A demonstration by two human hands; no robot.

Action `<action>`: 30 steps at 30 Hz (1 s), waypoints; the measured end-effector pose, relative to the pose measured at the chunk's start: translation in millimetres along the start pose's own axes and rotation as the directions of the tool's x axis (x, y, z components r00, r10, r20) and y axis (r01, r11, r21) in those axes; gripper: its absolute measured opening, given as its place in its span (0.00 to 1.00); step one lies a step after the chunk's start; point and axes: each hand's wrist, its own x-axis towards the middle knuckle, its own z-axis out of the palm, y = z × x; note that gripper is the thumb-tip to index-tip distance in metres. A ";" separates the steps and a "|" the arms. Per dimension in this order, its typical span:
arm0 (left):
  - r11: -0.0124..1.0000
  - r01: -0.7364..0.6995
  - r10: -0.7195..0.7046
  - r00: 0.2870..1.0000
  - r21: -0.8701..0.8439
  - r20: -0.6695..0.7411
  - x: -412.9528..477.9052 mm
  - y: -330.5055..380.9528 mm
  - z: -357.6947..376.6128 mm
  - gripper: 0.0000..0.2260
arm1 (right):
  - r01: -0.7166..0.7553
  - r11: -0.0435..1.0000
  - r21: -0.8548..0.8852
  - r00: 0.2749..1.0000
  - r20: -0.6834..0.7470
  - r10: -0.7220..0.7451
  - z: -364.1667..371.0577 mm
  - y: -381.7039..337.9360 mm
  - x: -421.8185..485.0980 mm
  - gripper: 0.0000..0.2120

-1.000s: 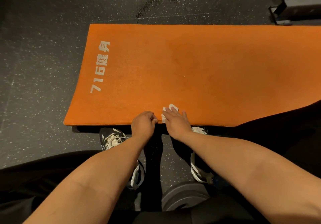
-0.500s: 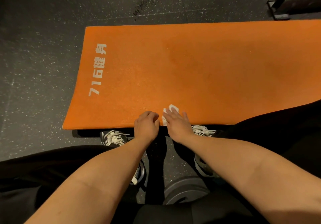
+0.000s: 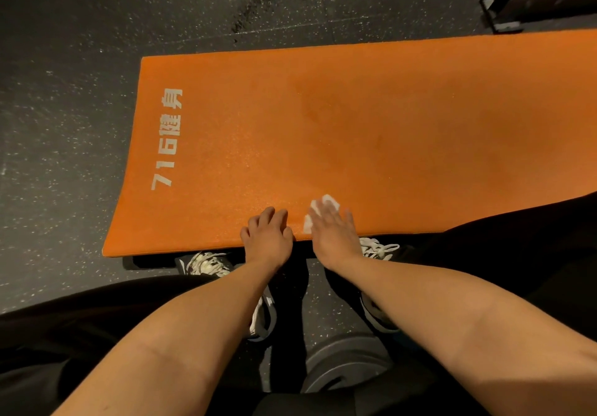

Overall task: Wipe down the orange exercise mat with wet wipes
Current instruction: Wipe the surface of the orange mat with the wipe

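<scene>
Head view: little has changed over the last second. The right hand [image 3: 334, 233] still lies flat with straight, spread fingers, pressing the crumpled white wet wipe [image 3: 324, 203] onto the long orange foam exercise mat [image 3: 371, 131], just inside its near edge at lower centre of the frame. The wipe shows a little more beyond the fingertips than before, but it has not travelled across the mat. The left hand [image 3: 268, 238], fingers curled and nothing visible in it, has crept slightly further onto the mat edge and now sits just beside the wipe, apart from it. I read this as a stroke being set up rather than run, with the left hand steadying the mat. Nearly all of the orange surface, up to the top right of the frame, is probably yet to be wiped.

The mat runs from centre left out past the right border, with white printed lettering [image 3: 168, 141] near its left end. Faint darker patches mark its middle. Around it is dark speckled rubber gym flooring [image 3: 64, 92]. White-laced trainers [image 3: 206, 264] stand under the near edge, a grey round weight plate [image 3: 345, 367] lies at bottom centre, and a black metal equipment frame [image 3: 500, 15] sits at upper right.
</scene>
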 end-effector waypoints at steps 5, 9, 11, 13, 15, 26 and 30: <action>0.999 0.011 -0.009 0.999 0.046 -0.046 9.9 3.6 -3.2 0.21 | -0.361 0.926 0.110 0.932 0.004 0.363 -11.2 5.8 21.2 0.28; 0.999 0.032 -0.030 0.998 0.033 -0.049 23.5 9.4 -7.1 0.20 | -0.137 0.987 0.079 0.988 0.077 0.131 -10.0 -24.1 42.4 0.28; 0.999 0.026 -0.024 0.999 0.037 -0.048 30.2 5.7 -8.9 0.20 | 0.019 0.998 0.061 0.990 0.136 -0.027 -9.0 -30.4 49.4 0.27; 0.998 0.023 -0.020 0.998 0.051 -0.060 36.4 -1.8 -10.7 0.20 | 0.121 0.992 0.027 0.980 0.153 -0.123 -11.0 -22.9 55.3 0.27; 0.998 0.035 -0.032 0.997 0.051 -0.063 41.0 -8.5 -10.8 0.20 | 0.074 0.997 0.001 0.990 0.117 -0.074 -15.0 -10.1 63.1 0.27; 0.995 0.097 -0.096 0.990 0.012 -0.099 62.7 -17.9 -14.0 0.21 | 0.244 0.970 -0.016 0.958 0.159 -0.239 -8.0 -39.4 98.7 0.29; 0.994 0.113 -0.113 0.990 0.000 -0.086 65.2 -21.5 -12.5 0.22 | -0.020 1.000 -0.017 1.000 -0.003 0.020 -18.5 -20.2 117.2 0.29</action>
